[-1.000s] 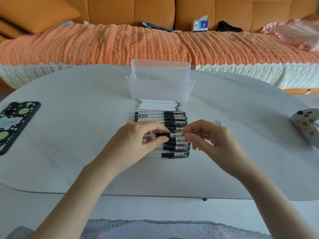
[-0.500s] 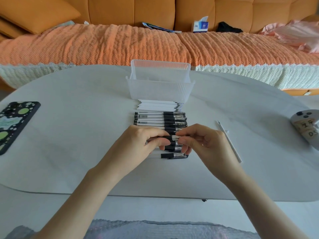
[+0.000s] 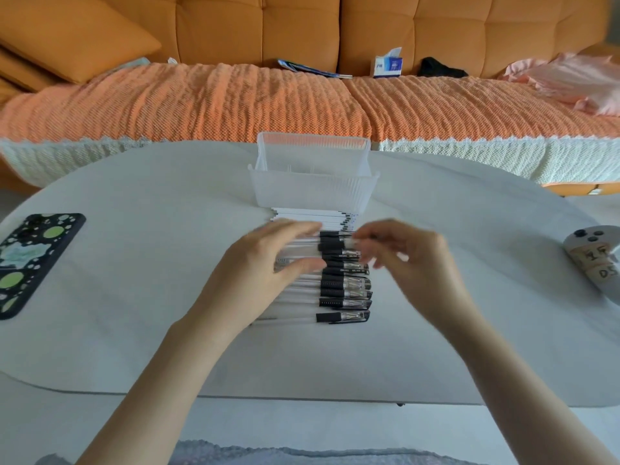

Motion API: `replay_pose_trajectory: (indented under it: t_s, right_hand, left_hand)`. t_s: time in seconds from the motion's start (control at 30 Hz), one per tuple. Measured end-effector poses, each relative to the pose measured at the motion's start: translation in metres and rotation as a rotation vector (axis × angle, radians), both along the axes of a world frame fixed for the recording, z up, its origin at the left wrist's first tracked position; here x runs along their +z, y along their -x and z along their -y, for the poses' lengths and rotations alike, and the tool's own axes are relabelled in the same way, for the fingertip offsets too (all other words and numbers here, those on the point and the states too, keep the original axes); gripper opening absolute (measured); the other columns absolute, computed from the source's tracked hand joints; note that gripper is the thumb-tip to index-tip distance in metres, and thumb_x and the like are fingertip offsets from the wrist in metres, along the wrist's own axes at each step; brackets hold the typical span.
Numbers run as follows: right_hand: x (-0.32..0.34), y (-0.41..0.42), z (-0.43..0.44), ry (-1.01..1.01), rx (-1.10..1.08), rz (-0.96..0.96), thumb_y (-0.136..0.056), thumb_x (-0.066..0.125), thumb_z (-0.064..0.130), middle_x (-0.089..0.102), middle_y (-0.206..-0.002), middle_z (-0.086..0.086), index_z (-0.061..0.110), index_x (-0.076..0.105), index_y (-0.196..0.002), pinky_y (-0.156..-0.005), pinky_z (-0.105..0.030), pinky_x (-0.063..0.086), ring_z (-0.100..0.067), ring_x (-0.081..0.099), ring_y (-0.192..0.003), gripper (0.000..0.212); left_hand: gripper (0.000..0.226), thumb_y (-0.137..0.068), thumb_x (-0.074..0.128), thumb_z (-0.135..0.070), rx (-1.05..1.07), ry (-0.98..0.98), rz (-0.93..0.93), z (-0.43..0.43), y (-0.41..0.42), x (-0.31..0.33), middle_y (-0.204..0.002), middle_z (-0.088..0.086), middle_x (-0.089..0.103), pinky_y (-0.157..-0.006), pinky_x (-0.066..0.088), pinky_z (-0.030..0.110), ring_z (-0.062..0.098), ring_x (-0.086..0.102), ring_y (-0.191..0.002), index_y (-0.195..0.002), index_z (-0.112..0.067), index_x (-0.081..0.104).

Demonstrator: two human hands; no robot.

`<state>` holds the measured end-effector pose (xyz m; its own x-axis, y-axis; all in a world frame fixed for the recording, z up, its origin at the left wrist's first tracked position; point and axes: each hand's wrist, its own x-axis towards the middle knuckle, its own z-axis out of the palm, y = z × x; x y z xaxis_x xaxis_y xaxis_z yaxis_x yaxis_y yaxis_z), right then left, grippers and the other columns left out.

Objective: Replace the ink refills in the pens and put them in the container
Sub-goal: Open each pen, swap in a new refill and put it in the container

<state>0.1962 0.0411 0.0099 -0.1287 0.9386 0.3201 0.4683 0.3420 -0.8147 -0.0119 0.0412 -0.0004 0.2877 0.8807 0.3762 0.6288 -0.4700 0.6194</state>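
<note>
Pen (image 3: 330,245) in pinch betw. L hand (image 3: 265,266) & R hand (image 3: 416,266), above pen row (image 3: 345,293) on table (image 3: 134,313), container (image 3: 312,193) just behind.

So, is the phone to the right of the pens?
No, the phone lies on the table, far left of the pens.

Pale grey oval table (image 3: 134,330): translucent ribbed plastic container (image 3: 313,193); before it white refills (image 3: 302,214), then clear black-grip pens (image 3: 345,302); far left black green-spotted phone (image 3: 30,263); far right grey controller (image 3: 593,260).
</note>
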Motion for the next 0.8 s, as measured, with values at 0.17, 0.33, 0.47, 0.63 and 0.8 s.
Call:
replay_pose_trajectory:
  t_s: [0.17, 0.33, 0.47, 0.63, 0.8]
  right_hand:
    - [0.043, -0.015, -0.072, -0.180, -0.179, 0.108, -0.084, 0.066, 0.012, 0.065, -0.080, 0.009, 0.020, 0.069, -0.093, -0.069, -0.010, 0.043, -0.003, 0.059, -0.075, 0.012]
    - [0.032, -0.004, -0.146, -0.073, -0.315, 0.323, -0.085, 0.066, 0.017, 0.070, -0.090, -0.006, 0.012, 0.071, -0.094, -0.074, -0.038, 0.053, -0.022, 0.062, -0.079, 0.012]
    - [0.011, 0.009, -0.162, 0.056, -0.318, 0.496, -0.088, 0.060, 0.017, 0.071, -0.091, -0.010, 0.012, 0.072, -0.093, -0.068, -0.026, 0.039, -0.030, 0.063, -0.084, 0.015]
    - [0.002, 0.006, -0.162, 0.063, -0.255, 0.489, -0.093, 0.048, 0.015, 0.067, -0.104, -0.023, 0.000, 0.067, -0.102, -0.090, -0.027, 0.032, -0.040, 0.057, -0.100, 0.026]
    - [0.003, -0.001, -0.128, -0.179, -0.268, 0.268, -0.093, 0.053, 0.020, 0.068, -0.104, -0.007, 0.011, 0.070, -0.105, -0.100, -0.043, 0.035, -0.027, 0.047, -0.117, 0.023]
  left_hand:
    - [0.049, -0.086, 0.061, -0.032, 0.144, -0.143, 0.023, -0.007, 0.010, 0.001, -0.128, -0.010, 0.052, -0.102, 0.033, 0.014, 0.004, 0.046, -0.120, -0.132, -0.019, 0.050]
    - [0.029, -0.085, 0.057, -0.044, 0.012, -0.021, -0.050, -0.002, 0.001, -0.013, -0.107, -0.015, 0.063, -0.090, 0.044, 0.025, 0.003, 0.055, -0.104, -0.104, -0.025, 0.067]
    - [0.014, -0.082, 0.066, -0.043, -0.137, 0.112, -0.090, 0.008, -0.007, -0.019, -0.088, -0.023, 0.061, -0.078, 0.046, 0.020, -0.002, 0.056, -0.089, -0.092, -0.033, 0.068]
    - [0.028, -0.073, 0.074, -0.045, -0.167, 0.176, -0.141, 0.014, -0.011, -0.025, -0.085, -0.026, 0.056, -0.076, 0.041, 0.012, -0.002, 0.052, -0.089, -0.098, -0.035, 0.067]
    - [0.030, -0.073, 0.077, -0.035, -0.177, 0.161, -0.176, 0.015, -0.011, -0.029, -0.094, -0.015, 0.060, -0.080, 0.042, 0.018, 0.002, 0.051, -0.088, -0.102, -0.029, 0.068]
